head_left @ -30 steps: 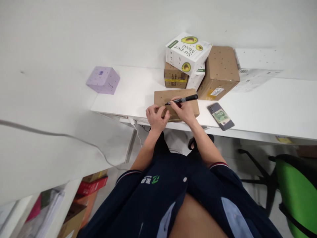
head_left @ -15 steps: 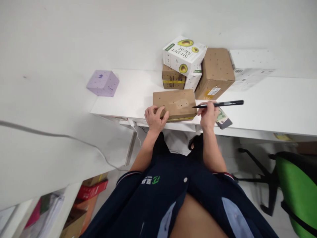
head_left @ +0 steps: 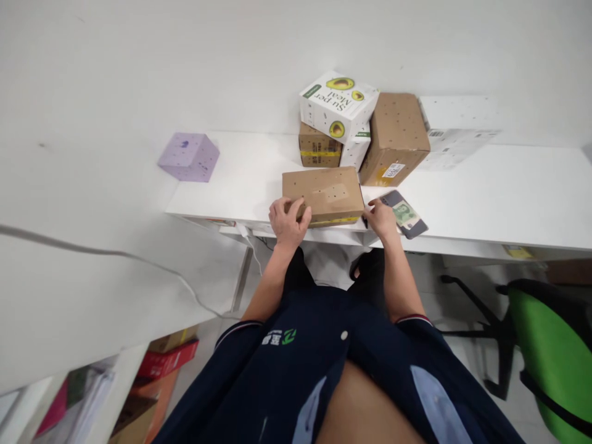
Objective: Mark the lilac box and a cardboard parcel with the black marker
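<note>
Two bare hands are being rested at the near edge of a white tabletop point(head_left: 485, 197), on either side of a flat brown cardboard box point(head_left: 322, 196) that is lying close to that edge. The left hand point(head_left: 287, 220) is being pressed against the box's near left corner, its fingers point(head_left: 296, 208) curled over the top face and its thumb set against the front. The right hand point(head_left: 382, 217) is being laid on the tabletop just beside the box's right end, its fingers point(head_left: 372, 206) drawn together; a dark tip is showing beneath the hand, and whether something is being pinched there cannot be told. A dark smartphone with a green banknote under its case point(head_left: 403, 214) is lying just right of that hand, touching or almost touching it.

Farther back, a tall brown cardboard carton with a white label point(head_left: 395, 138) is being leaned against a white box printed with avocados point(head_left: 338, 106), which is sitting on a small brown box with yellow tape point(head_left: 317, 147). Beyond those, a white printed package point(head_left: 456, 132) is lying against the wall. Well apart to the left, off the tabletop, a lilac cube-shaped box point(head_left: 189, 156) is being shown on the white surface.
</note>
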Demonstrator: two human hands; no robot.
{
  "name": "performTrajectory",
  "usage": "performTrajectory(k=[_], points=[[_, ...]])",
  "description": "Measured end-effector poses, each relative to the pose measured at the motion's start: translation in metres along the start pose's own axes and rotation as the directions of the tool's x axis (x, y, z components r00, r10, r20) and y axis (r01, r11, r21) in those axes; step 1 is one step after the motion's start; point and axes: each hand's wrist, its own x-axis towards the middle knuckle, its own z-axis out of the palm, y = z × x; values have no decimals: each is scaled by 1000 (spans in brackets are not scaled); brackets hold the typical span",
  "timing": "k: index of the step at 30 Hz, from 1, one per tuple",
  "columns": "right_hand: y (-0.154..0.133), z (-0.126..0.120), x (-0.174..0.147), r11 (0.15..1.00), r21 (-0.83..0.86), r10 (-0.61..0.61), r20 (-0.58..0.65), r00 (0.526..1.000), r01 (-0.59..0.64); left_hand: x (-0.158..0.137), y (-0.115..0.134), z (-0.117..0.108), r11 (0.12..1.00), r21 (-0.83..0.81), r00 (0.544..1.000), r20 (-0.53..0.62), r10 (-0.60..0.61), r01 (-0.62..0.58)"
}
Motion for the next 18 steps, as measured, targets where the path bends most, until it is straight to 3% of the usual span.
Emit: performTrajectory(k=[5, 7, 10, 14, 18], points=[[54, -12, -6, 993, -57, 92, -219, 971, -107, -1, -1, 4, 1000, 10, 999, -45, 7, -6], [85, -14, -10, 988, -97, 103, -189, 977, -123, -1, -2, 6, 1000, 8, 998, -57, 0, 1], [118, -14, -16, 990, -135, 14, -126, 992, -31, -1, -1, 7, 1000, 4, 998, -53, -17, 17], [121, -13, -34, 974, -225, -59, -83, 995, 39, -2, -1, 7, 1000, 3, 998, -49, -26, 26], [101, -13, -72, 963, -270, 5, -54, 999, -20, -2, -2, 7, 1000, -1, 998, -51, -25, 25]])
